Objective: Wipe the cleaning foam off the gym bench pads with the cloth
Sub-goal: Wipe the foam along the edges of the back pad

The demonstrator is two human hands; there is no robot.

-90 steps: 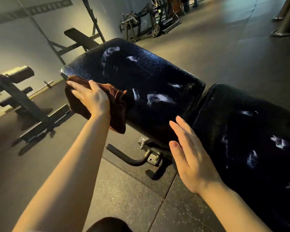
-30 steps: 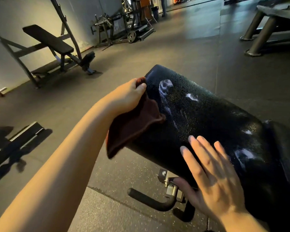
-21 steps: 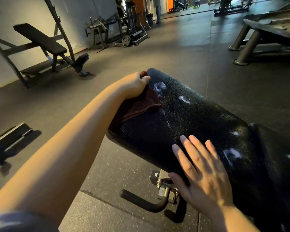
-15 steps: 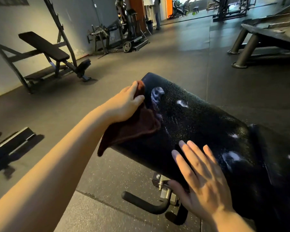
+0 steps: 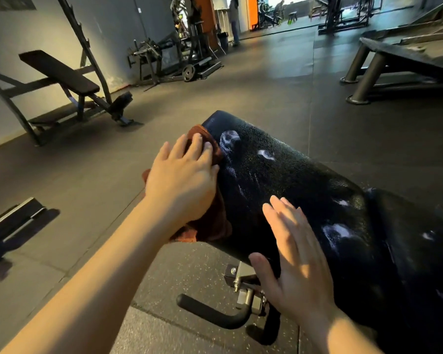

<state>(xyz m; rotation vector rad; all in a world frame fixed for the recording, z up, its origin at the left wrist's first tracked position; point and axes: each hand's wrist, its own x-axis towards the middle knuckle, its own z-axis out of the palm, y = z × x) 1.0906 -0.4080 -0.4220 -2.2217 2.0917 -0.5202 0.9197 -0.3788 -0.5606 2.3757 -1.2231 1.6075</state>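
Note:
A black padded bench pad (image 5: 299,185) stretches from centre to lower right, with a second pad (image 5: 414,251) joined at the right. White foam patches (image 5: 229,139) dot the near pad, another smear (image 5: 339,229) sits closer to the seam. My left hand (image 5: 182,182) presses a brown cloth (image 5: 207,226) flat against the pad's left side, fingers spread over it. My right hand (image 5: 297,259) rests flat and empty on the pad's near edge, fingers together.
A black adjustment handle (image 5: 210,311) and metal bracket (image 5: 241,279) stick out under the pad. An incline bench (image 5: 62,75) stands at the back left by the wall. A low platform frame (image 5: 394,62) is at the right. Dark rubber floor (image 5: 241,98) surrounds the bench.
My left hand has flattened onto the cloth and slid down the pad's left side, away from the top corner. My right hand stays on the near edge.

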